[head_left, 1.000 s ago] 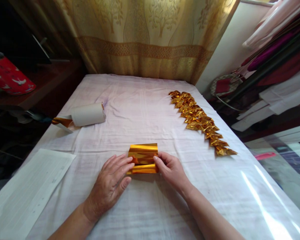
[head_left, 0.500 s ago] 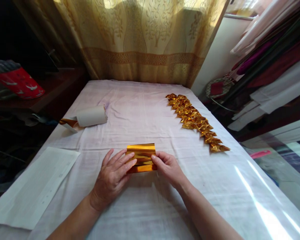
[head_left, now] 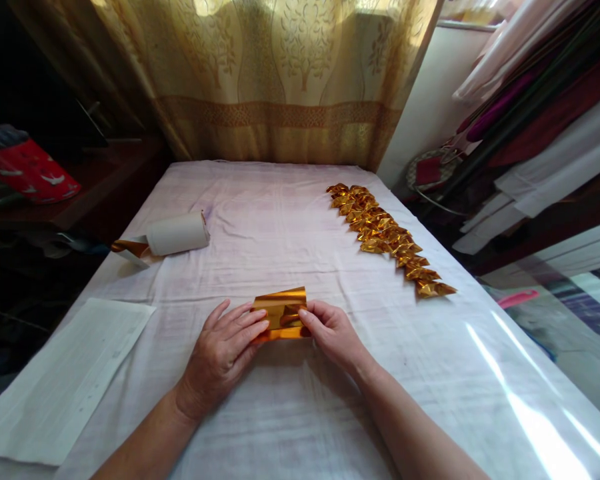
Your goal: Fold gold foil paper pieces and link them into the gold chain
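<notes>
A small rectangle of shiny gold foil paper (head_left: 280, 310) is between my hands near the middle of the bed, its near side folded or curled over. My right hand (head_left: 335, 333) pinches its right edge, thumb on top and fingers beneath. My left hand (head_left: 230, 340) holds the left edge, with its fingers stretched over the foil and the outer ones spread. The left thumb is mostly hidden below. Off to the right, several folded gold foil pieces (head_left: 380, 230) lie in a slanting, overlapping row.
A white roll (head_left: 177, 233) with gold foil at its end lies at the left. Nearer is a pale paper sheet (head_left: 75, 380). A white sheet (head_left: 260, 200) covers the bed. A patterned curtain (head_left: 280, 80) hangs behind; clothes (head_left: 550, 133) hang at the right.
The near side of the foil paper has shifted its fold, and its far edge now slants up toward the right. Both hands keep their places on it. The whole view has shifted slightly.
</notes>
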`<state>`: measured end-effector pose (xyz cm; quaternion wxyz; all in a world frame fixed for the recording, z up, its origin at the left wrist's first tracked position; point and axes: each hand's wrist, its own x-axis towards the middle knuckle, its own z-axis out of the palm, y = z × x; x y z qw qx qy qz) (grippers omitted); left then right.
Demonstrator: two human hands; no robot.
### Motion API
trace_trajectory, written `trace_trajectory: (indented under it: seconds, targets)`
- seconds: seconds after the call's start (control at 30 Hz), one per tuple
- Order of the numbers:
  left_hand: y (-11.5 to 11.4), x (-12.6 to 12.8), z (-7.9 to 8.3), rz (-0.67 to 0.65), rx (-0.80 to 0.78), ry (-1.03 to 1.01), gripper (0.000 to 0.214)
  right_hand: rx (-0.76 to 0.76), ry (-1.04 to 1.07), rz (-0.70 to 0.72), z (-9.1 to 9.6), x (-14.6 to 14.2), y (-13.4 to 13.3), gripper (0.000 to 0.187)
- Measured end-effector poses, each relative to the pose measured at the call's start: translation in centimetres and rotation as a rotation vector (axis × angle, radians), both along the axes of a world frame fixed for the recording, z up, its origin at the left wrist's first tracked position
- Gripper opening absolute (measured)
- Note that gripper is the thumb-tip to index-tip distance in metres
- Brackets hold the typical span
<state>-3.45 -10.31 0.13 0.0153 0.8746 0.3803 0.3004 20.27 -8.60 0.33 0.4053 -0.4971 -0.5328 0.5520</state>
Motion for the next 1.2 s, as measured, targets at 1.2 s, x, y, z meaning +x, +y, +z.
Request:
trace_trajectory:
  seconds: [1.2]
  targets:
    - [0.5, 5.5, 2.4, 0.174, -1.043, -1.052, 0.052, 0.891, -0.602, 0.140, 0.6, -0.3, -1.6, 0.034]
